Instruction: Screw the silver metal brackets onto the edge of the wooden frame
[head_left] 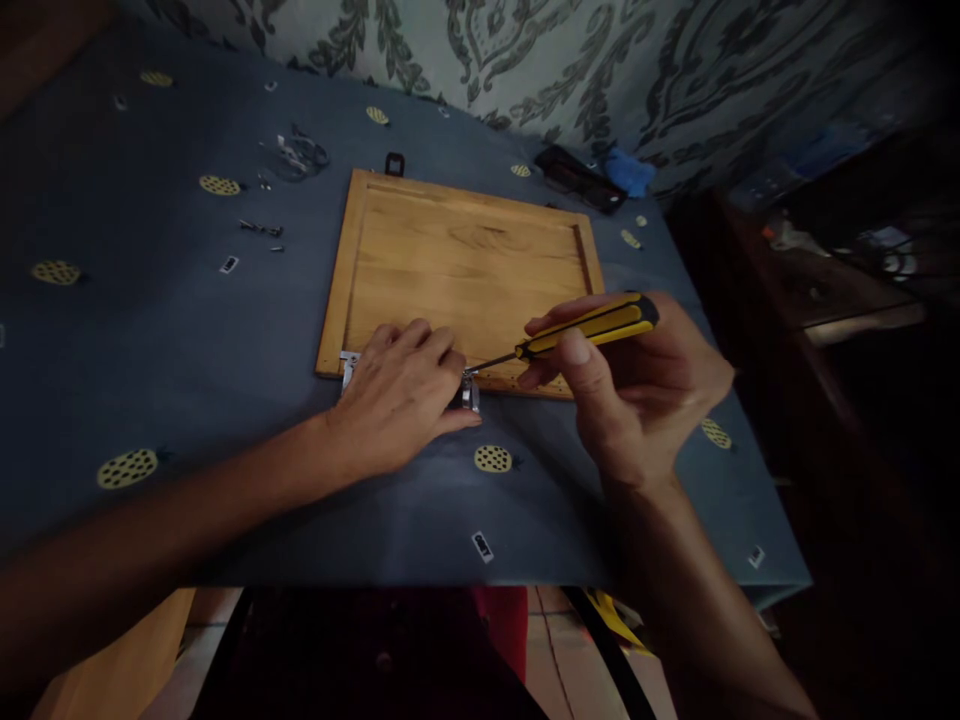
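Observation:
My right hand (652,390) is closed around the yellow-and-black handle of a screwdriver (592,326). Its shaft points left, and the tip meets a shiny metal hinge (470,393) at the near edge of a framed wooden panel (457,265). Over that same edge lies my left hand (405,390), its fingers bent and close together, with the thumb on the near side of the hinge; part of the hinge is hidden beneath it. Another bright metal piece (347,368) shows at the panel's near left corner, partly covered by my left hand.
Blue cloth with pineapple prints covers the table (247,400). Screws (260,229) and a clear plastic bag (300,155) lie to the left. Behind the panel are a small dark fitting (394,164), a black object (579,180) and a blue cloth (630,172). A patterned wall (510,50) borders the back.

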